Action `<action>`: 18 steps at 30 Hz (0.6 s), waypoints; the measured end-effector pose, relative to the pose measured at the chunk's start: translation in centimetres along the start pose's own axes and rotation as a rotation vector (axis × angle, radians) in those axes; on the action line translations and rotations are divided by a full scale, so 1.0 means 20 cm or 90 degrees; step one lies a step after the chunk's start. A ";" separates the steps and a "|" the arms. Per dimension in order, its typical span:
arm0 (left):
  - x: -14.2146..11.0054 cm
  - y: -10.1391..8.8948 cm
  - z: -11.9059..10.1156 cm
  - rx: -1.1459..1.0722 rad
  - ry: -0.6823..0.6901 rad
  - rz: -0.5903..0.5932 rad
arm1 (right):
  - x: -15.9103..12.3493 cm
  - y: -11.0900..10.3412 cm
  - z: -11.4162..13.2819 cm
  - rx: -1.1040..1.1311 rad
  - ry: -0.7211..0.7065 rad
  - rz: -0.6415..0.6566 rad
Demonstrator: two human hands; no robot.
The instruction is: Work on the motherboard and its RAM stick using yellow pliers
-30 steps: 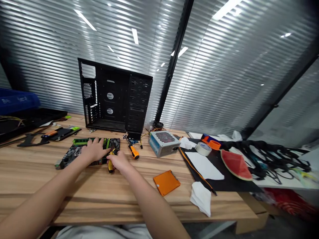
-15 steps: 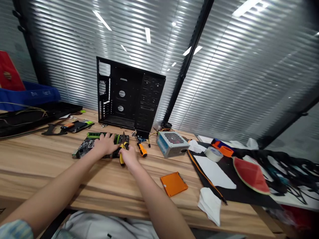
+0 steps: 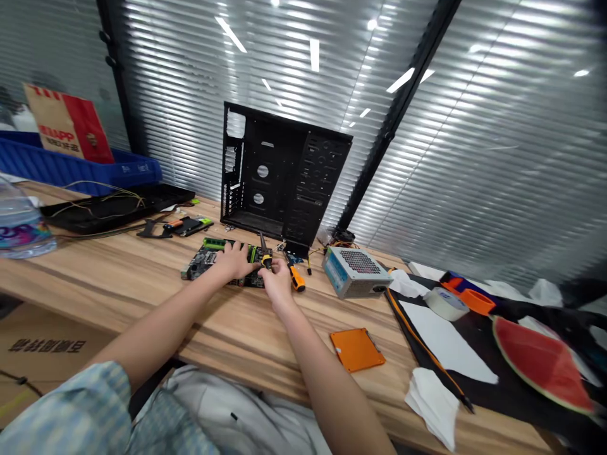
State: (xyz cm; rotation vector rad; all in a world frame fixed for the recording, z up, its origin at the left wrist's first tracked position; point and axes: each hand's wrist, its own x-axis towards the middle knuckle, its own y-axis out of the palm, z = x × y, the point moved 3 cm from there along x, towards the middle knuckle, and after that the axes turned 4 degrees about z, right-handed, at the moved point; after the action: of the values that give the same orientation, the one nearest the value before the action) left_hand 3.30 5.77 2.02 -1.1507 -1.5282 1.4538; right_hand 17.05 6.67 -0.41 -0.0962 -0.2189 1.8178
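A dark motherboard [image 3: 202, 261] with green slots lies flat on the wooden table, in front of the black computer case. My left hand [image 3: 234, 260] rests on top of it with fingers stretched and apart, covering part of the board. At the board's right side, my right hand [image 3: 277, 279] is closed around pliers [image 3: 266, 259] with yellow and black handles. The jaws point away from me, and the hand hides most of the handles. Whether the jaws touch the board I cannot tell. Just right of that hand lies an orange screwdriver [image 3: 296, 278].
Behind stands the open computer case [image 3: 265, 202]. To the right are a power supply [image 3: 355, 275], an orange flat drive [image 3: 356, 349], tissues [image 3: 434, 404] and a tape roll [image 3: 446, 304]. A water bottle [image 3: 21, 221] and blue bin [image 3: 137, 174] are at left.
My view has turned left, so everything sits farther right and the bottle shows. The pliers' handles are now more hidden by my right hand. My left hand stays on the motherboard.
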 end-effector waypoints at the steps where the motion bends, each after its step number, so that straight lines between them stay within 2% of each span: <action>1: 0.00 0.00 0.00 -0.003 0.008 0.000 | -0.01 -0.01 0.01 -0.049 -0.024 -0.022; 4: -0.01 -0.01 -0.01 -0.005 0.016 0.012 | -0.04 -0.03 0.04 -0.165 -0.103 -0.029; 11: -0.02 0.00 -0.02 0.001 0.015 0.054 | -0.09 -0.06 0.09 -0.451 -0.165 -0.041; 18: -0.03 0.03 -0.05 0.001 0.042 0.107 | -0.09 -0.07 0.10 -0.523 -0.152 -0.060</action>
State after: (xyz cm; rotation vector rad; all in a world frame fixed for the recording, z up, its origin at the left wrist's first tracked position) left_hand 4.55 5.57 1.63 -1.3398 -1.4129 1.5102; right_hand 18.56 4.99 1.76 -0.4357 -1.1118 1.5412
